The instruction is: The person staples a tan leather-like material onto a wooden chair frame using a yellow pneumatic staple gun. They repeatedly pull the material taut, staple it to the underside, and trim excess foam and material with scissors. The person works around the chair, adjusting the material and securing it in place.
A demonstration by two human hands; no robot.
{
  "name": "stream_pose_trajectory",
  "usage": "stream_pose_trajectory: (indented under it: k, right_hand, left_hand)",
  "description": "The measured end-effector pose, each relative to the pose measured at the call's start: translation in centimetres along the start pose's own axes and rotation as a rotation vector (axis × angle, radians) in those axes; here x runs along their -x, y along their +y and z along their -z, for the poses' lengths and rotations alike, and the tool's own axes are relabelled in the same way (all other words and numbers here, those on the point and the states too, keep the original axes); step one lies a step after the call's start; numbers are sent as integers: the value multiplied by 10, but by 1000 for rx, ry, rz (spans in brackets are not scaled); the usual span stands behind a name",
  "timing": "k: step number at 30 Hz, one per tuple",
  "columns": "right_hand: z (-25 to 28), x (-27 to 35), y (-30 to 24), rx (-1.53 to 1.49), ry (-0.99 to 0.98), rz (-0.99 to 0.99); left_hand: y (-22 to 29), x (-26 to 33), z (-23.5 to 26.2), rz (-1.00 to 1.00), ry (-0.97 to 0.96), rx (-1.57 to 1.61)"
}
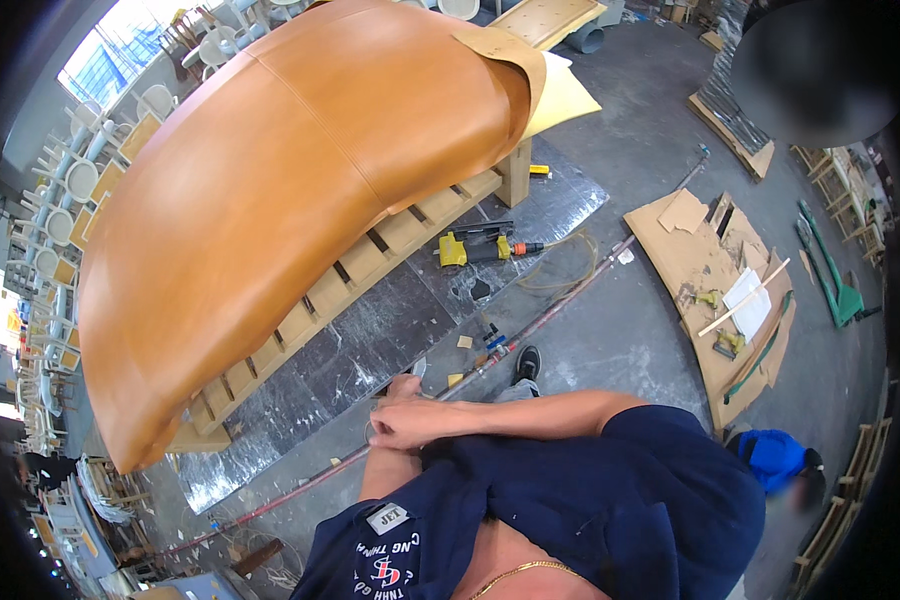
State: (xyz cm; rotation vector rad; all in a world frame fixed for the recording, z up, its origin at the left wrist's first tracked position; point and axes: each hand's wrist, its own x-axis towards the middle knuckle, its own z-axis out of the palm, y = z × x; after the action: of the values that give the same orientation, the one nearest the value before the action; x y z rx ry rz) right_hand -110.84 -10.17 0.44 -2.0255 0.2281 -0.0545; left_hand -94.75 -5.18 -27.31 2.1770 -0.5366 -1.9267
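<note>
My right hand (407, 424) reaches across my body and lies over my left wrist, its fingers curled in; what they hold, if anything, is hidden. Just beyond it, part of my left hand (403, 386) shows, its fingers mostly covered. A thin loop (368, 431) shows at the wrist. In front of me a large curved upholstered piece in tan leather (240, 200), seamed across, rests on a slatted wooden frame (320, 300). Yellow foam (568, 104) sticks out at its right end. Neither hand touches the leather.
A yellow staple gun (455, 250) with an air hose lies on the dark floor sheet (380, 335). A reddish pipe (560, 303) crosses the floor nearby. Cardboard (670, 260) with tools is at right. A person in blue (770, 455) is farther right. Stacked chairs (80, 180) fill the left.
</note>
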Motion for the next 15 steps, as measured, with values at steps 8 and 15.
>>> stream_pose_trajectory:
  k: [8,15]
  right_hand:
    - [118,22,-23,-141,399,279]
    - [373,55,62,802,1645,-243]
  left_hand:
    - [55,1,-9,-133,76,-219]
    - [208,180,-32,-985,9,-524]
